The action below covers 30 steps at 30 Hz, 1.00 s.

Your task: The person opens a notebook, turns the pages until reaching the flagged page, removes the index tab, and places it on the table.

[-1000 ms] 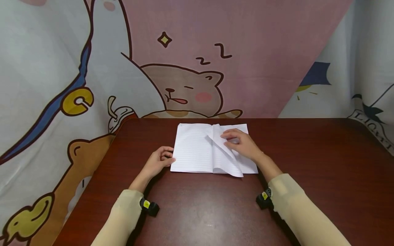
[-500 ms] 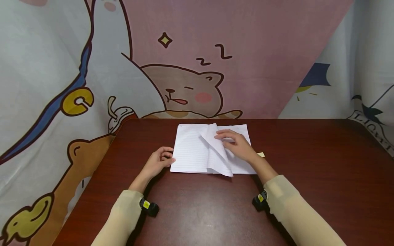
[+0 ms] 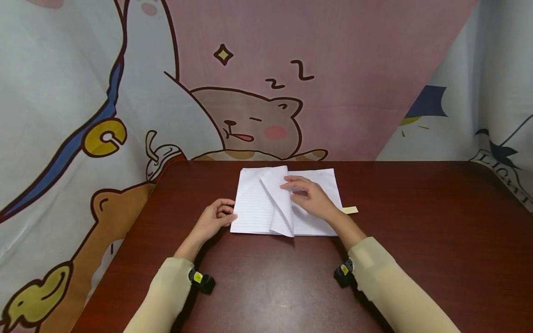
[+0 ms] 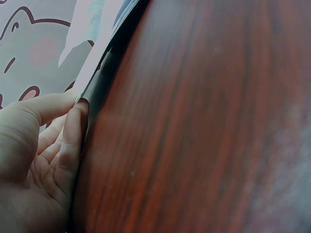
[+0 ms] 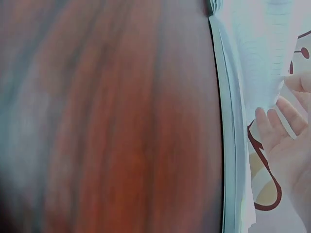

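An open notebook (image 3: 254, 208) with white lined pages lies on the table. One leaf (image 3: 280, 196) stands raised near the middle, its top and lower corner curling leftward over the left page. My right hand (image 3: 312, 201) pinches this leaf by its right-hand edge, fingers over it and thumb near the edge. In the right wrist view the fingertips (image 5: 262, 115) show against the pale leaf. At the notebook's left edge, my left hand (image 3: 211, 221) holds the margin between thumb and fingers. The left wrist view shows that thumb (image 4: 53, 106) right at the paper edge.
A yellow paper tab (image 3: 350, 210) sticks out from the notebook's right edge. Beneath lies a dark red-brown wooden table (image 3: 275, 286). A cartoon-printed cloth (image 3: 333, 83) hangs behind it. Each wrist wears a small black camera (image 3: 202, 281) below a pale yellow sleeve.
My right hand has moved leftward, carrying the raised leaf from the right page across the middle toward the left page. The yellow tab has come into view. The left hand stays put.
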Tool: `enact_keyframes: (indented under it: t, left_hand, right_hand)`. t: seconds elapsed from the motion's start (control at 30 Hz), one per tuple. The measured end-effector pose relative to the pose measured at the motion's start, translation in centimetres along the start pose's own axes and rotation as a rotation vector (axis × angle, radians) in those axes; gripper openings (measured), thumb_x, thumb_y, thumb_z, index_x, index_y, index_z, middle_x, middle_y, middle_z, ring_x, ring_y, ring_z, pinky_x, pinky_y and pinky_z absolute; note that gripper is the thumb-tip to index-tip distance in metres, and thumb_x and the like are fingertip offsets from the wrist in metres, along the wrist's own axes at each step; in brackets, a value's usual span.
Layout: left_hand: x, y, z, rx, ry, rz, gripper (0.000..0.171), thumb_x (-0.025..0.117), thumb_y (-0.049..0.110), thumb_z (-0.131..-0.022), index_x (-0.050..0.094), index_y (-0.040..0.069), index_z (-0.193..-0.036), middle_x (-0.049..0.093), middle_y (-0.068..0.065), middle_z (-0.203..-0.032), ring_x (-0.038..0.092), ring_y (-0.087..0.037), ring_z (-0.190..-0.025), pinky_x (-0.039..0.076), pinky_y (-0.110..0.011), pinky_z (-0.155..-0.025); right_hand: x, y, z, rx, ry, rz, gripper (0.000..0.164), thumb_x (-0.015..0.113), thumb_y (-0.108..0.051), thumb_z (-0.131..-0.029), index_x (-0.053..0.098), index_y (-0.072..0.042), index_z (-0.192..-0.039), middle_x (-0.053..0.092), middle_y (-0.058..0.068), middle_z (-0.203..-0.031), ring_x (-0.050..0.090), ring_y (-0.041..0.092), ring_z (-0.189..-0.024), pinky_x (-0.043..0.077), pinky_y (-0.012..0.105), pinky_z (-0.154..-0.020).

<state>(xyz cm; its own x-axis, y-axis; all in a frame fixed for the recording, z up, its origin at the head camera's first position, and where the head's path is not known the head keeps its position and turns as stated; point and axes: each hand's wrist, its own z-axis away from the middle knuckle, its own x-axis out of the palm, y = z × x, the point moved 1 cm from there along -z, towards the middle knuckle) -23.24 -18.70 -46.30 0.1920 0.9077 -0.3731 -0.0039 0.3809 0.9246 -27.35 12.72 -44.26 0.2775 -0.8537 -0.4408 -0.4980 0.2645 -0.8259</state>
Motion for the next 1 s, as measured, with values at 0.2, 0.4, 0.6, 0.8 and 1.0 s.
enact_keyframes:
  t: [0.2, 0.4, 0.6, 0.8, 1.0]
  left_hand:
    - [0.0, 0.1, 0.0, -0.007, 0.007, 0.009, 0.039, 0.067, 0.009, -0.095, 0.055, -0.002, -0.13, 0.064, -0.018, -0.106, 0.059, -0.009, -0.077, 0.055, -0.02, -0.068]
    - [-0.1, -0.2, -0.1, -0.016, 0.013, 0.015, 0.036, 0.063, 0.013, -0.098, 0.056, -0.001, -0.13, 0.066, -0.014, -0.104, 0.06, -0.006, -0.078, 0.055, -0.02, -0.069]
    - [-0.2, -0.2, 0.0, 0.0, 0.006, 0.035, 0.037, 0.058, 0.018, -0.101, 0.055, -0.002, -0.132, 0.066, -0.018, -0.108, 0.061, -0.007, -0.077, 0.055, -0.02, -0.069]
    - [-0.2, -0.1, 0.1, -0.008, 0.016, 0.058, 0.039, 0.051, 0.026, -0.105, 0.056, -0.002, -0.132, 0.064, -0.024, -0.111, 0.061, -0.009, -0.076, 0.055, -0.02, -0.068]
    - [-0.1, 0.0, 0.0, -0.026, 0.026, 0.073, 0.043, 0.046, 0.031, -0.107, 0.056, -0.003, -0.133, 0.064, -0.024, -0.111, 0.062, -0.009, -0.075, 0.055, -0.019, -0.067]
  right_hand:
    - [0.7, -0.2, -0.4, 0.013, -0.031, 0.08, 0.032, 0.065, -0.003, -0.093, 0.068, -0.003, -0.125, 0.052, 0.018, -0.147, 0.048, 0.035, -0.137, 0.045, 0.053, -0.107]
    - [1.8, -0.3, -0.8, 0.03, -0.08, 0.155, 0.036, 0.067, -0.009, -0.093, 0.065, -0.005, -0.129, 0.048, 0.018, -0.15, 0.044, 0.037, -0.14, 0.038, 0.055, -0.112]
    - [3.0, -0.7, -1.1, 0.082, -0.163, 0.252, 0.046, 0.068, -0.015, -0.092, 0.059, -0.008, -0.137, 0.036, 0.022, -0.157, 0.035, 0.042, -0.145, 0.034, 0.058, -0.114]
    - [3.6, -1.3, -1.1, 0.144, -0.232, 0.329, 0.068, 0.072, -0.022, -0.089, 0.044, -0.013, -0.151, 0.02, 0.023, -0.164, 0.028, 0.041, -0.149, 0.031, 0.059, -0.117]
    - [3.8, -1.7, -1.0, 0.178, -0.292, 0.411, 0.084, 0.073, -0.027, -0.089, 0.027, -0.015, -0.158, 0.012, 0.022, -0.166, 0.028, 0.044, -0.148, 0.028, 0.061, -0.117]
